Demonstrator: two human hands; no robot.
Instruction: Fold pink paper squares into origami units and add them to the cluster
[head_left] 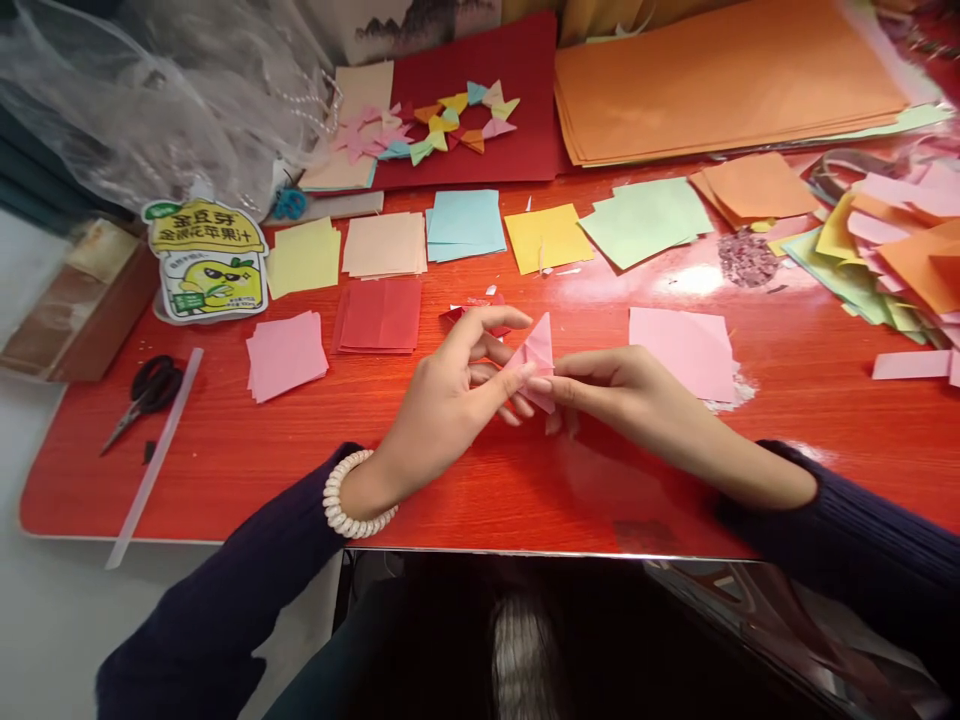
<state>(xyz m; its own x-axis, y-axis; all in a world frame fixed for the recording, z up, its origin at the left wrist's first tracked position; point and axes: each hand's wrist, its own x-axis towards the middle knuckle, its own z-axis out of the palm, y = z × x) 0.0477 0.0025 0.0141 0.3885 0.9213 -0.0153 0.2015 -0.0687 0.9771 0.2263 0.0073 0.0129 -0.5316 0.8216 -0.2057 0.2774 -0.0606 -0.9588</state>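
Together, the left hand (457,390) and right hand (630,395) pinch a folded pink paper (535,352) between thumbs and fingers, above the red table (480,500). Just behind the left hand lies a folded red piece (480,312), partly hidden by its fingers. To the right hand's far side is a flat pink sheet (682,350); on the other side, a red stack (381,316) sits beside a pink stack (287,356). Farther left, black-handled scissors (146,398) lie near a pale strip (157,455). Folded paper rings (442,122) rest at the back.
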